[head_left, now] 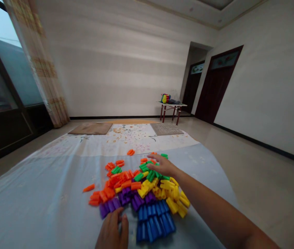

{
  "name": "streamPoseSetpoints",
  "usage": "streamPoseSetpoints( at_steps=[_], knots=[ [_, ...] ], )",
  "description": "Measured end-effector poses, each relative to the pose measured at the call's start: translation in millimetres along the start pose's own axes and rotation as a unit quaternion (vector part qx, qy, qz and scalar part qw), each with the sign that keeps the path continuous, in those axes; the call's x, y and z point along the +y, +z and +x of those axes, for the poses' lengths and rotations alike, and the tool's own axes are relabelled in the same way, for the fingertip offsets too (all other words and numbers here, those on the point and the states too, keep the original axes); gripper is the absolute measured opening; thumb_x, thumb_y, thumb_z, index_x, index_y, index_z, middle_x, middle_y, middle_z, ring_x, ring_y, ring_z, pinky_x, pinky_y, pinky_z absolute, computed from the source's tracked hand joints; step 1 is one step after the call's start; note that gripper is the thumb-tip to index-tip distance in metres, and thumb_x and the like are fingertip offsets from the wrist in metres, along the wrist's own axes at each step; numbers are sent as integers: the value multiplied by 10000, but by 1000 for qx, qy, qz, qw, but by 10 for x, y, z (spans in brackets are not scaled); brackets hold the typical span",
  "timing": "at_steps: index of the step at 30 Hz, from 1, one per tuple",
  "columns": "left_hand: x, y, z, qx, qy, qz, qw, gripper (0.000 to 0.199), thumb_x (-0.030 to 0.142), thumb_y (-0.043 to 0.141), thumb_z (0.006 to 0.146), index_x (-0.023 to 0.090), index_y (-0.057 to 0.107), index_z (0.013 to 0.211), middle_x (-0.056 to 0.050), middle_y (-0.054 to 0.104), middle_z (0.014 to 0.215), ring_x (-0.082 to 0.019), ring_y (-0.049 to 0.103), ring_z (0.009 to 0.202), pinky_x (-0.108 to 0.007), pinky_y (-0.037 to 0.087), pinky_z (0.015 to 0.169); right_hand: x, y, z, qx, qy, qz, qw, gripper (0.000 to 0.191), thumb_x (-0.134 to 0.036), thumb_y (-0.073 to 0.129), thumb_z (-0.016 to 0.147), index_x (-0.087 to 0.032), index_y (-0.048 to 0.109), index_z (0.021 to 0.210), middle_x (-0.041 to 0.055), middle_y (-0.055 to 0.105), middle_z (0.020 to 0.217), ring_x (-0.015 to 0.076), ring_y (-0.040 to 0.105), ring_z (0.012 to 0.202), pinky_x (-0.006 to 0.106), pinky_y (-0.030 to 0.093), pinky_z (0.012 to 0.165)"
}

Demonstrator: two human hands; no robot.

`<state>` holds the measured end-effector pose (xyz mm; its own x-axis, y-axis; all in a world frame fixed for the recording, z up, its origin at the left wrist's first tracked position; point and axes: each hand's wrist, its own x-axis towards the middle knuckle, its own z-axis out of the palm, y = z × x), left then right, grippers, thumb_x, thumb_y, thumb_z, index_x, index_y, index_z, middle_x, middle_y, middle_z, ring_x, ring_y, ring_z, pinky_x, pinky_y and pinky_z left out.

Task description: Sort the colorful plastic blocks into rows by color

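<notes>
A pile of small plastic tubes, sorted loosely by colour, lies on a pale blue floral sheet (45, 186). My right hand (163, 166) reaches over the green tubes (150, 175) at the far side of the pile, fingers stretched and apart. My left hand (113, 230) is at the near edge, its fingertips at the purple tubes (109, 206) and its thumb held away from the fingers. Blue tubes (154, 221) lie side by side in rows between my arms. Yellow tubes (174, 193) are heaped under my right forearm, and orange tubes (121, 179) spread to the left.
Single orange tubes lie apart from the pile, one orange tube (89, 188) to the left. Beyond are a brown mat (91, 128) and a grey patterned mat (166, 129). A small table (183, 104) with a colourful bag (165, 98) stands by the far wall.
</notes>
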<state>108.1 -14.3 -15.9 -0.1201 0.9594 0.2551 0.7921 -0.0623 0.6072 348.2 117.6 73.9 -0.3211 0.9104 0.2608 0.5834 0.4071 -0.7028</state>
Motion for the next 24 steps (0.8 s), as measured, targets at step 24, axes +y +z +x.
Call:
streamPoseSetpoints(
  at_steps=[24],
  knots=[
    [837,130,-140,-168,52,109,978,825,221,552,593,97,315,1374,-158,229,1478,-307,227,1342,-418,267,1071,65,619,-587,31,89,46,994,848,-427,695,623,-101,378,1339,171,377,1378,285,324,1291,400,237,1079]
  ],
)
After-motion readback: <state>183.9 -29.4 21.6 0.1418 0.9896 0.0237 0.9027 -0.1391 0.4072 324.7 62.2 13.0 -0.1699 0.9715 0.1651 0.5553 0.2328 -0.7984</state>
